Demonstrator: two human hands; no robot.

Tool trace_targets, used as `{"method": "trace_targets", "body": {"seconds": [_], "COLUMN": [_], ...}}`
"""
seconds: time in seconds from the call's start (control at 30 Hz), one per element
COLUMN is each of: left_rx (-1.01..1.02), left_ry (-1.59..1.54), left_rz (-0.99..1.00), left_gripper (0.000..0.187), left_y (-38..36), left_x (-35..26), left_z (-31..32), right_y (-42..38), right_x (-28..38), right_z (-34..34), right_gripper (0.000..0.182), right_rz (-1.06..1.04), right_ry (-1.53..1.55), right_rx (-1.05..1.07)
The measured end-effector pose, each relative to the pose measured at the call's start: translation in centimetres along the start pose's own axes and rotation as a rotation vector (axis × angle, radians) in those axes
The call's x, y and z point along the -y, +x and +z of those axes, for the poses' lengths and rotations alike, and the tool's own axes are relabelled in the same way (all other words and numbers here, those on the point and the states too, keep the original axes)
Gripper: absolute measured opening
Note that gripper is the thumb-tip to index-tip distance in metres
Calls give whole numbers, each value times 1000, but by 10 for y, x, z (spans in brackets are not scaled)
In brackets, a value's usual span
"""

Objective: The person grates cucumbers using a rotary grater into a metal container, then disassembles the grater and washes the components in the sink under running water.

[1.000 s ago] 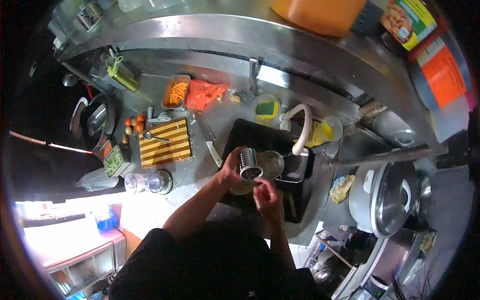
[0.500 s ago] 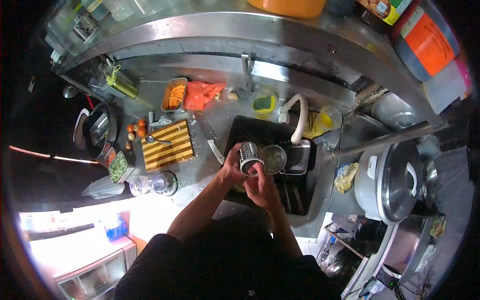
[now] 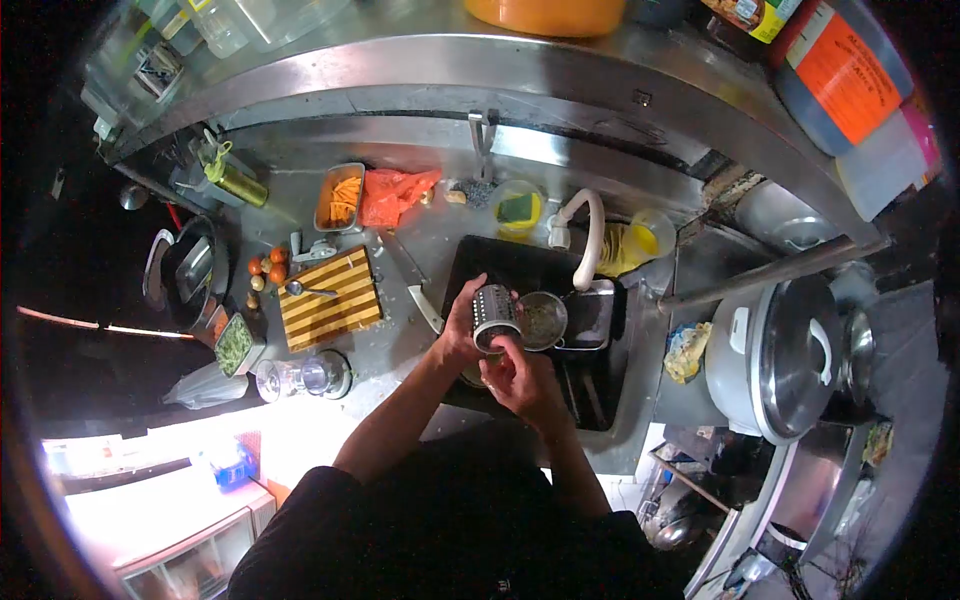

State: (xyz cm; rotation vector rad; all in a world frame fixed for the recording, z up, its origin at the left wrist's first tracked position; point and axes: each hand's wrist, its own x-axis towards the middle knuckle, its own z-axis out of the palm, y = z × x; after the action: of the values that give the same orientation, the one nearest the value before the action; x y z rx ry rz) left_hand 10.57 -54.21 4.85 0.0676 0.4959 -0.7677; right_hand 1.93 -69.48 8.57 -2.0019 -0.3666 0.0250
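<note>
Over the black sink basin [image 3: 470,262], my left hand [image 3: 462,325] is wrapped round a metal grater drum [image 3: 494,306], a perforated cylinder tilted with its open end toward me. My right hand [image 3: 522,380] is at that open end, its fingers curled against the rim and inner edge; the fingertips are partly hidden. Just right of the drum is a round mesh strainer [image 3: 543,320]. Beside it, a rectangular metal container [image 3: 596,315] stands in the basin. A pale curved tap [image 3: 590,235] rises behind them. Part of a bowl shows below my left hand.
Left of the sink lie a white-handled knife [image 3: 426,308] and a striped cutting board [image 3: 330,300] with a spoon [image 3: 308,290]. Tomatoes [image 3: 270,265], a tray of orange strips [image 3: 343,200] and a clear jar [image 3: 290,378] stand farther left. A large lidded pot [image 3: 790,360] is right.
My right fingers have drawn back a little from inside the drum toward its rim. My left hand keeps its hold. The whole view has shifted slightly.
</note>
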Motion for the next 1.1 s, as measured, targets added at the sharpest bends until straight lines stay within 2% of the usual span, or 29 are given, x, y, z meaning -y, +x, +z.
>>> {"method": "trace_targets", "body": {"seconds": [0.07,0.17,0.2,0.23,0.27,0.3,0.33,0.37,0.4,0.43,0.47,0.5,0.53,0.57,0.6,0.63,0.67,0.73,0.83,0.93,1.03,1.07,1.1], "left_rx": [-20,-110,-152,-91,-51,-35,-36,244,518,507,488,435,686,564,369,386,363,318,38,-345,-399,-452,-501], "left_ry": [12,40,50,300,686,1216,1761,1760,1742,1885,2014,2473,2482,2388,2264,1960,2046,2197,2187,1933,1773,1663,1548], "left_rz": [85,146,163,425,813,1018,1182,1137,1085,970,837,399,980,553,209,331,526,925,808,764,813,734,661], "left_gripper": [49,49,48,35,27,28,31,32,32,34,37,39,33,39,46,56,61,72,83,73,65,62,59], "left_y": [4,4,2,2,5,-16,-38,-51,-56,-51,-44,-43,-4,0,3,-13,-10,9,-11,-43,-96,-113,-129], "left_x": [1,4,4,14,25,27,29,27,20,14,10,0,-16,-3,10,21,33,60,67,61,42,38,32], "left_z": [-10,-3,1,6,11,34,58,82,99,102,104,108,32,48,65,78,65,28,-1,-50,-76,-88,-104], "right_y": [4,7,4,-3,-10,-20,-37,-55,-54,-53,-45,-37,-30,-26,-34,-42,-50,-69,-60,-30,-21,-23,-15], "right_x": [10,7,9,15,17,-16,-43,-70,-76,-82,-74,-63,-48,-30,-45,-61,-78,-114,-105,-64,-75,-81,-86], "right_z": [-8,-9,-11,-12,-11,3,-2,-8,-19,-30,-35,-36,-32,-27,-24,-21,-18,-24,-12,-17,-21,-16,-16], "right_gripper": [28,25,23,22,21,20,20,21,24,26,28,30,33,39,45,52,60,68,73,68,76,84,89], "right_rz": [46,76,51,19,-18,-78,-60,-52,37,129,220,301,230,165,174,186,202,381,435,296,281,300,249], "right_ry": [167,144,114,94,83,166,317,470,525,573,461,344,373,401,461,520,576,501,525,-255,8,269,519], "right_rx": [-29,-30,-154,-268,-375,-579,-638,-703,-632,-560,-509,-455,-401,-349,-285,-221,-158,-65,-120,388,381,223,199]}}
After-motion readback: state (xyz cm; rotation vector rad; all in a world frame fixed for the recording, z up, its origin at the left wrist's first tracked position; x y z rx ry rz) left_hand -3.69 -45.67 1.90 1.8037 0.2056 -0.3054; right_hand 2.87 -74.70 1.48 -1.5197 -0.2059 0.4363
